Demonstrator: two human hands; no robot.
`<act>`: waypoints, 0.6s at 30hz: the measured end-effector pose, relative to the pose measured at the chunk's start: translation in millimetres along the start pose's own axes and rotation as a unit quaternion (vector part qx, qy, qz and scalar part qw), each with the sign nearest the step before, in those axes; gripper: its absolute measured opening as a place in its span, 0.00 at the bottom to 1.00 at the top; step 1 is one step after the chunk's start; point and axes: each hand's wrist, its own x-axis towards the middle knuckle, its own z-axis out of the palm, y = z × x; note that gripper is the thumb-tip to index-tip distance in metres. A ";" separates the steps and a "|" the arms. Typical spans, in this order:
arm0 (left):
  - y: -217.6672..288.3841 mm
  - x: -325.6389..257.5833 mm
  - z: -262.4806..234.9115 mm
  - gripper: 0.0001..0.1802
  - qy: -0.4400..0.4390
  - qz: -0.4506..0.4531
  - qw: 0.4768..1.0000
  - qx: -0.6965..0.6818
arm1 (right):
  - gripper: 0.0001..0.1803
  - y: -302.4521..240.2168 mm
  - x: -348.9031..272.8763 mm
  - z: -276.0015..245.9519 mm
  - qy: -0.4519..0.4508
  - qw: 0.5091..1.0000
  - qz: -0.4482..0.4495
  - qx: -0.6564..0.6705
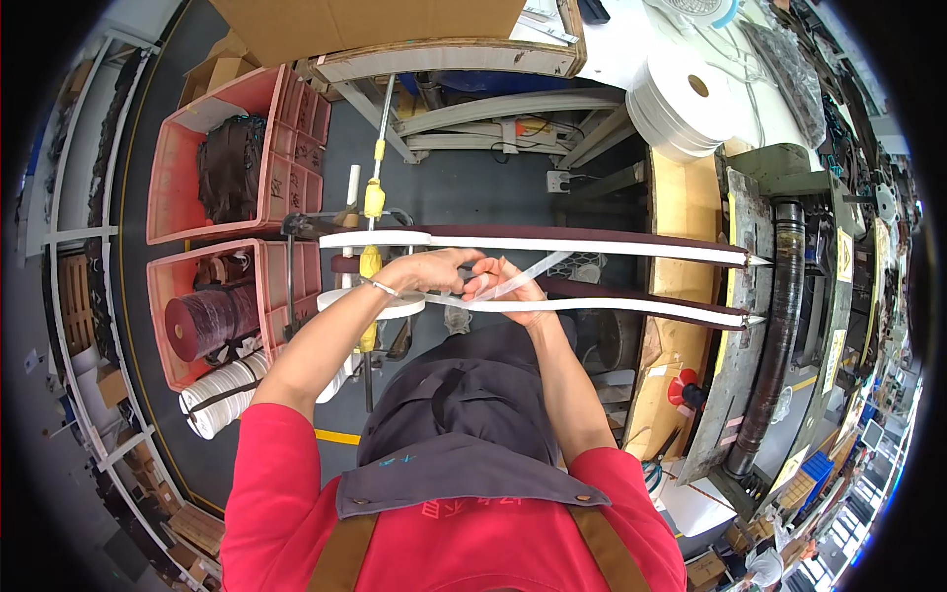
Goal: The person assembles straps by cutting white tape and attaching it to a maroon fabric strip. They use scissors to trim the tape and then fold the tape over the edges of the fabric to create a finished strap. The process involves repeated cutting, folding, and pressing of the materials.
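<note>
My left hand (432, 271) and my right hand (515, 296) meet in the middle, fingertips almost touching. A thin translucent strip (533, 276) passes through the curled fingers of my right hand, its upper end slanting up to the right. The left fingers are bent together beside it; what they pinch is hidden. Two white bands, an upper one (592, 245) and a lower one (612, 305), run past my hands to the right, each beside a dark maroon strip (582, 234). On the left the bands meet flat white rolls (370, 239) on a rod with yellow wrappings (373, 200).
To the right stands a machine with a dark roller (779, 340), where the bands end at pointed guides. Two pink crates (222, 331) with dark material are on the left, white rolls (222, 400) beside them. White reels (681, 104) are stacked on the far-right table.
</note>
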 end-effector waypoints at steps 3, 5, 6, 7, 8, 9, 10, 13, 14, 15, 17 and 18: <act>-4.4 3.9 1.2 0.16 -0.002 0.024 0.986 0.166 | 0.25 -4.5 -2.2 1.1 0.035 0.999 0.006 -0.010; 0.2 -8.8 -0.5 0.14 0.019 0.052 0.981 0.184 | 0.25 -7.6 -8.1 -0.9 0.116 0.993 -0.015 -0.001; -4.6 -11.7 -1.5 0.14 0.021 0.067 0.987 0.148 | 0.24 -4.3 -12.5 -2.1 0.144 0.989 -0.039 0.025; -7.6 -15.5 -4.0 0.15 0.024 0.083 0.990 0.112 | 0.23 0.3 -17.2 -4.0 0.205 0.976 -0.063 0.026; -0.3 -24.7 -8.3 0.15 -0.008 0.078 0.997 0.028 | 0.23 6.6 -24.6 -8.5 0.266 0.959 -0.089 0.028; 8.7 -36.1 -13.0 0.15 -0.019 0.057 0.998 -0.021 | 0.22 14.6 -32.8 -14.2 0.327 0.937 -0.116 0.030; 19.1 -49.2 -17.8 0.15 -0.029 0.038 0.997 -0.068 | 0.20 23.4 -44.4 -25.5 0.369 0.921 -0.122 -0.015; 21.2 -70.9 -22.7 0.16 -0.031 0.034 0.985 -0.164 | 0.11 37.9 -82.0 3.6 0.429 0.872 0.002 -0.234; 20.8 -76.5 -23.7 0.16 -0.029 0.043 0.982 -0.179 | 0.09 33.5 -87.9 41.3 0.425 0.834 -0.013 -0.351; 19.6 -81.5 -23.2 0.16 -0.027 0.051 0.979 -0.194 | 0.08 26.6 -91.8 79.3 0.415 0.783 -0.027 -0.462; 18.8 -87.6 -23.2 0.16 -0.011 0.052 0.985 -0.166 | 0.07 8.6 -93.1 115.9 0.365 0.582 -0.276 -0.672; 20.6 -90.9 -23.7 0.15 -0.008 0.056 0.987 -0.153 | 0.09 -5.2 -85.7 113.7 0.337 0.490 -0.340 -0.729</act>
